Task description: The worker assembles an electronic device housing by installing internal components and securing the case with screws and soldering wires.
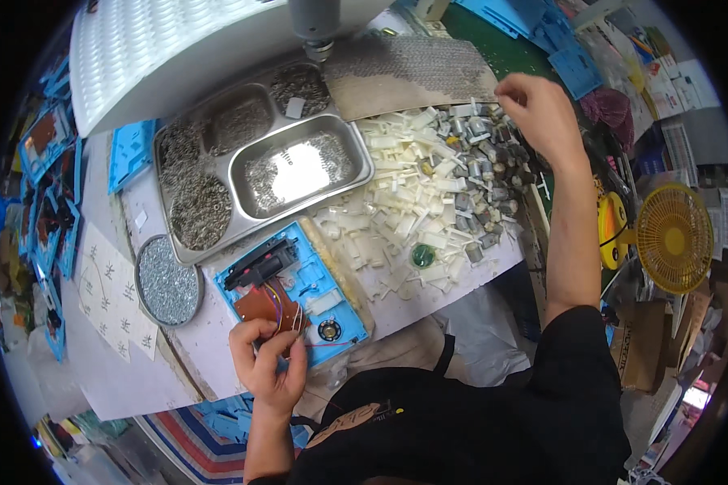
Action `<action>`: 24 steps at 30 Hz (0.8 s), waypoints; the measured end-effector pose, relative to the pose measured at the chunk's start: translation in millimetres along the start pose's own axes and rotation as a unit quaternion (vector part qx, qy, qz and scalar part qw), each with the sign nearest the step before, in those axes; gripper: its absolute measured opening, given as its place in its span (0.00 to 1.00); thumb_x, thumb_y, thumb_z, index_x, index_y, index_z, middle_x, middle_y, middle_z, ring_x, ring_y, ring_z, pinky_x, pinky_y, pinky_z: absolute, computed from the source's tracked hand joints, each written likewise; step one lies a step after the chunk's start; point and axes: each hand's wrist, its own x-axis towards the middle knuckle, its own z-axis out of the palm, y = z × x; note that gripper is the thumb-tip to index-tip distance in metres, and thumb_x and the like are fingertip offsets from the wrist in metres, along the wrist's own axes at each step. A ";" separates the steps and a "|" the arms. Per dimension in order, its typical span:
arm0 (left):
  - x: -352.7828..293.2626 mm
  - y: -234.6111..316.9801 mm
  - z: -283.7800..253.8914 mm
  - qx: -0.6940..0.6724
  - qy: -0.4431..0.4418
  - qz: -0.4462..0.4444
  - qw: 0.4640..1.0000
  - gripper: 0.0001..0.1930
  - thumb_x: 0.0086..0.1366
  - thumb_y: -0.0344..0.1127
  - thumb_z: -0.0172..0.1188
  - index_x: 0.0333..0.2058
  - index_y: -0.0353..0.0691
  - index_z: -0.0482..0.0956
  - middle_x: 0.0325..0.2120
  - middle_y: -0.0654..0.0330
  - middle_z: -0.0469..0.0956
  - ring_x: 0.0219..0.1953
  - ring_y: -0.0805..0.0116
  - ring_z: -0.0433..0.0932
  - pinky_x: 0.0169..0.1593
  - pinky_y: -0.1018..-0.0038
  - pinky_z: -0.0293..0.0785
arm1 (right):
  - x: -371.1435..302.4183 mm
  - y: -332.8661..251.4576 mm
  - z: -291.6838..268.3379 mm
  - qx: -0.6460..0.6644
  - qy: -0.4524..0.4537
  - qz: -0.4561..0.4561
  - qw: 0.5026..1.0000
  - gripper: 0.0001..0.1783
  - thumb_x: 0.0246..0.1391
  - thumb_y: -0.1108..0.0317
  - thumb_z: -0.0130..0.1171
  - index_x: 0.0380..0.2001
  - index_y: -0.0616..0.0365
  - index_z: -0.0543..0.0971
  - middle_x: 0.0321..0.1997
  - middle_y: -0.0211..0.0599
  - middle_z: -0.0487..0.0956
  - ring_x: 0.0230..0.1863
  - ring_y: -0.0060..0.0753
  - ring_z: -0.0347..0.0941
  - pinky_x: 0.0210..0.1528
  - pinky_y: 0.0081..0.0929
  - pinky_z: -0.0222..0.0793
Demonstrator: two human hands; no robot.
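A blue plastic casing [344, 301] lies at the table's near edge, holding a brown circuit board [267, 307], a black mechanism [260, 264], a small round speaker [329, 330] and thin coloured wires. My left hand [268, 364] is at the near side of the board, its fingers curled in toward the thumb; what they grip, if anything, is hidden. Farther off to the right, my right hand [542, 117] is raised at the right end of a greyish flat panel [412, 73]. Its fingertips are pinched together, and anything between them is too small to make out.
White plastic pieces [404, 178] and small metal motors [489, 149] are heaped right of a compartmented steel tray [356, 178] of springs and small hardware. A round dish [170, 283] of small metal parts stands left of the casing. A yellow fan [674, 238] is at right.
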 end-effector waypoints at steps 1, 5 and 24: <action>-2.7 -0.8 -1.8 0.008 -0.004 0.021 1.000 0.09 0.53 0.21 0.67 0.34 0.36 0.82 0.40 0.52 0.73 0.41 0.60 0.75 0.43 0.69 0.73 | -11.2 2.1 0.2 0.010 -0.005 0.011 1.000 0.12 0.52 0.65 0.63 0.36 0.59 0.85 0.37 0.45 0.86 0.39 0.50 0.82 0.44 0.42 0.76; -0.7 1.6 -6.5 0.001 -0.015 0.024 1.000 0.09 0.53 0.22 0.67 0.34 0.38 0.82 0.40 0.52 0.72 0.43 0.57 0.74 0.46 0.67 0.72 | -31.6 1.2 19.3 -0.006 -0.033 0.033 0.999 0.15 0.51 0.59 0.65 0.34 0.60 0.86 0.36 0.46 0.85 0.41 0.50 0.81 0.46 0.43 0.76; 153.4 76.5 31.8 -0.251 -0.441 -0.051 0.860 0.14 0.69 0.42 0.65 0.39 0.34 0.82 0.27 0.60 0.80 0.26 0.73 0.76 0.30 0.74 0.71 | -131.9 -83.7 -4.1 0.449 -0.095 -0.217 0.862 0.13 0.52 0.71 0.70 0.39 0.62 0.80 0.37 0.40 0.83 0.34 0.38 0.82 0.38 0.32 0.78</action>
